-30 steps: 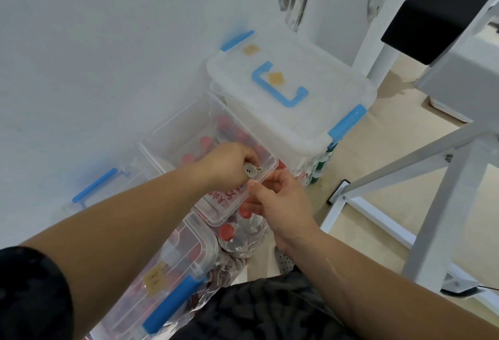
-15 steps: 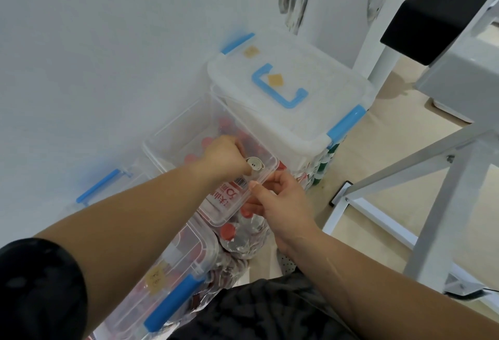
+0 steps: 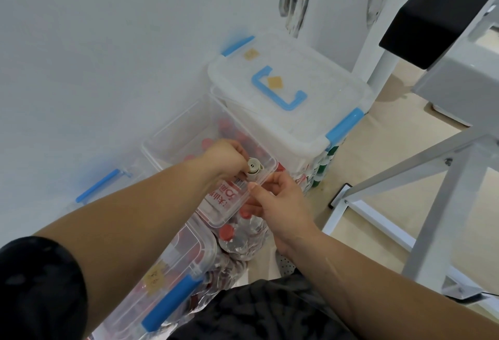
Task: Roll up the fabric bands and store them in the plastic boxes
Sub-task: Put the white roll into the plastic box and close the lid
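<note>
A pale fabric band (image 3: 254, 169), wound into a small coil, is pinched in the fingers of my left hand (image 3: 226, 156). The coil hangs just over the front right corner of an open clear plastic box (image 3: 165, 137). My right hand (image 3: 280, 200) grips that box's front rim, thumb on top and fingers curled underneath. The open box sits on other clear boxes holding red-capped bottles (image 3: 226, 231).
A taller box with a white lid and blue handle (image 3: 283, 84) stands right behind the open box. A lower closed box with a blue latch (image 3: 172, 300) is near my knee. A loose lid (image 3: 101, 187) leans on the wall. White table legs (image 3: 445, 183) stand to the right.
My left hand has turned the coiled band so its spiral end faces up and shifted it slightly right over the box corner. My right hand has stayed on the rim.
</note>
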A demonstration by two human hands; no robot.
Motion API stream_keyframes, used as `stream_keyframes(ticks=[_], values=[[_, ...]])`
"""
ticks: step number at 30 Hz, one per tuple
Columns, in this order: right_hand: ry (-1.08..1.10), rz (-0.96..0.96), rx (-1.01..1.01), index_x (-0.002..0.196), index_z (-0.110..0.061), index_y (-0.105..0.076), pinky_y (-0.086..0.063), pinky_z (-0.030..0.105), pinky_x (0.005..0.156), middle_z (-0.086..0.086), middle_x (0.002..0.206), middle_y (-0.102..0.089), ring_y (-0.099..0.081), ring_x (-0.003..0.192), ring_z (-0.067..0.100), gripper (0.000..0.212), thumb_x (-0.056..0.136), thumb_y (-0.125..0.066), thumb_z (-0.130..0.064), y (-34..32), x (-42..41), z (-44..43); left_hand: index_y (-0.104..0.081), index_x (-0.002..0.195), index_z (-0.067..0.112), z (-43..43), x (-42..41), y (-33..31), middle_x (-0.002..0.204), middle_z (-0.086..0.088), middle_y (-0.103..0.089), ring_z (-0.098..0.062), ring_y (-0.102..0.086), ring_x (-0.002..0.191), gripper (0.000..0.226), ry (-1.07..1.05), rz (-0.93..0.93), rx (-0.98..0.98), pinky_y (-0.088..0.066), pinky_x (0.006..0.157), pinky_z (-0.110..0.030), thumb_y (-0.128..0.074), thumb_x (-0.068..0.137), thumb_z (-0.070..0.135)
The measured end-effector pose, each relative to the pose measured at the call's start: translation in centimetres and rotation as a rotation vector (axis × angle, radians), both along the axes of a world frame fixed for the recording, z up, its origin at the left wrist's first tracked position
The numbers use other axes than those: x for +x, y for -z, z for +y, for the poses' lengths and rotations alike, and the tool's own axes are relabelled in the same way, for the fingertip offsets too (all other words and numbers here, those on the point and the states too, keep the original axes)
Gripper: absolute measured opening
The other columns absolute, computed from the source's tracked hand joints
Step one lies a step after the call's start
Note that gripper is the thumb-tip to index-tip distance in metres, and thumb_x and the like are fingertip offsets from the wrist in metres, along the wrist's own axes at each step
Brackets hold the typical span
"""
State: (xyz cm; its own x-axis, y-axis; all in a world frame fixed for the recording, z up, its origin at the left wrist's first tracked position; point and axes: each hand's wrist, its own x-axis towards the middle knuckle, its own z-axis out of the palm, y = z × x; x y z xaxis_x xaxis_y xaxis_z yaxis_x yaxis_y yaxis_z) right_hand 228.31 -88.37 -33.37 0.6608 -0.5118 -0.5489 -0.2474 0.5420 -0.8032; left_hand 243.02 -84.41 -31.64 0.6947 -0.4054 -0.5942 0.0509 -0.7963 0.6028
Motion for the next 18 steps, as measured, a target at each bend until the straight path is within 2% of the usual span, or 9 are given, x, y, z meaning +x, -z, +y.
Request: stream_keyframes(ticks=[2, 4, 6, 8, 11, 14, 16, 18], values=[[-0.001, 0.001, 0.005, 0.108, -0.003, -0.056, -0.061, 0.053, 0.075, 0.017, 0.09, -0.072, -0.068, 0.068, 0.029, 0.019, 0.094, -0.069, -0.008, 0.0, 0.0, 0.0, -0.061, 0.075, 0.01, 0.0, 0.0, 0.2, 0.071, -0.012, -0.068, -0.026, -0.07, 0.067, 0.023, -0.012, -0.021, -0.007, -0.052, 0.055, -0.028, -0.065, 0.082, -0.012], [0.007, 0.002, 0.006, 0.108, -0.003, -0.056, -0.06, 0.055, 0.075, 0.017, 0.086, -0.072, -0.068, 0.067, 0.029, 0.019, 0.094, -0.069, -0.008, 0.0, 0.1, 0.0, -0.062, 0.074, 0.011, 0.0, 0.1, 0.5, 0.072, -0.012, -0.07, -0.029, -0.072, 0.071, 0.024, -0.021, -0.024, -0.02, -0.053, 0.059, -0.032, -0.066, 0.081, -0.012], [0.021, 0.004, 0.008, 0.108, -0.002, -0.056, -0.059, 0.058, 0.074, 0.015, 0.082, -0.071, -0.068, 0.066, 0.028, 0.02, 0.094, -0.069, -0.009, 0.0, 0.2, -0.1, -0.063, 0.076, 0.01, 0.0, 0.1, 0.6, 0.072, -0.01, -0.07, -0.026, -0.071, 0.067, 0.022, -0.012, -0.021, -0.026, -0.056, 0.065, -0.035, -0.066, 0.082, -0.011], [0.028, 0.008, 0.015, 0.108, -0.003, -0.056, -0.059, 0.059, 0.074, 0.014, 0.079, -0.071, -0.068, 0.065, 0.026, 0.02, 0.094, -0.07, -0.011, 0.0, 0.4, -0.1, -0.065, 0.081, 0.009, -0.3, 0.1, 0.4, 0.072, -0.008, -0.068, -0.02, -0.068, 0.061, 0.019, 0.014, -0.018, -0.017, -0.055, 0.062, -0.031, -0.063, 0.085, -0.009], [0.014, 0.026, -0.003, 0.103, -0.005, -0.057, -0.06, 0.058, 0.074, 0.013, 0.08, -0.073, -0.072, 0.068, 0.027, 0.022, 0.093, -0.072, -0.017, 0.0, 0.8, -0.1, -0.067, 0.088, 0.013, -0.7, 0.5, -0.1, 0.08, -0.006, -0.07, -0.019, -0.066, 0.067, 0.017, 0.133, -0.063, 0.059, -0.055, 0.058, -0.03, -0.058, 0.088, -0.002], [-0.01, 0.04, -0.038, 0.094, -0.009, -0.057, -0.06, 0.056, 0.069, 0.012, 0.081, -0.075, -0.073, 0.073, 0.028, 0.022, 0.092, -0.074, -0.023, 0.0, 1.3, 0.2, -0.067, 0.093, 0.014, -0.5, 1.2, -0.9, 0.079, -0.008, -0.069, -0.022, -0.065, 0.067, 0.02, 0.211, -0.059, 0.111, -0.06, 0.06, -0.036, -0.054, 0.088, -0.001], [-0.021, 0.041, -0.055, 0.095, -0.008, -0.058, -0.059, 0.049, 0.065, 0.015, 0.085, -0.074, -0.072, 0.07, 0.024, 0.024, 0.091, -0.075, -0.026, -0.2, 1.6, 0.3, -0.066, 0.097, 0.013, 0.2, 1.3, -1.3, 0.076, -0.008, -0.068, -0.022, -0.064, 0.063, 0.02, 0.213, -0.058, 0.111, -0.053, 0.048, -0.028, -0.053, 0.09, 0.0], [-0.031, 0.043, -0.083, 0.099, -0.007, -0.059, -0.061, 0.047, 0.067, 0.012, 0.085, -0.071, -0.072, 0.069, 0.02, 0.026, 0.091, -0.074, -0.027, -0.3, 1.9, 0.2, -0.065, 0.098, 0.013, 1.0, 1.4, -1.6, 0.083, -0.011, -0.069, -0.024, -0.064, 0.068, 0.019, 0.213, -0.045, 0.098, -0.053, 0.052, -0.029, -0.053, 0.092, 0.0]])
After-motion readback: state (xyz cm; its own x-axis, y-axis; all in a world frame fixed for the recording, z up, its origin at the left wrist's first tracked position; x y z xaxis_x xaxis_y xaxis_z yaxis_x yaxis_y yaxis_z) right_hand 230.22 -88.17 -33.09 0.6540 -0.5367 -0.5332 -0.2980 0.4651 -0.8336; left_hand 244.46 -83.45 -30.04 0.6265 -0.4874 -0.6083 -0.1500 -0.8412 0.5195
